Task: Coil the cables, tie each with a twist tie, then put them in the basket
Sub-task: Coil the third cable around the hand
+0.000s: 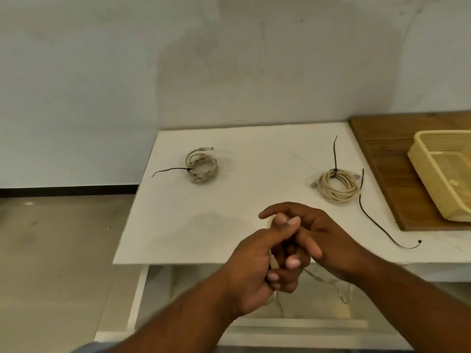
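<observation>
Cables: three in view, all beige. One coil [202, 165] lies near the far left corner of the white bench [254, 174], bound by a black tie whose loose tail runs toward the left edge; a plug sticks out at the top of the coil. A second coil [336, 186] lies toward the right side of the bench, tied at its far side with a black tie whose tail stands up. Just beside this coil, on its right, a loose black tie [367, 215] trails toward the near edge and ends in a small curl; whether it touches the coil cannot be told.

Third cable [318, 277] is in the person's hands at the near edge of the bench. Left hand [251, 273] is closed around a bundle of it, thumb laid along the top, fingers curled under. Right hand [313, 233] rests against the left one, fingers bent over the bundle, forefinger stretched out to the left. Slack strands hang below the hands, past the bench edge; they are blurred and their ends cannot be made out.

Basket [438, 171], pale yellow plastic, stands on a brown wooden board [377, 138] at the far right corner of the bench. No cable shows in the part of it that is in view; its right side is cut off by the frame
</observation>
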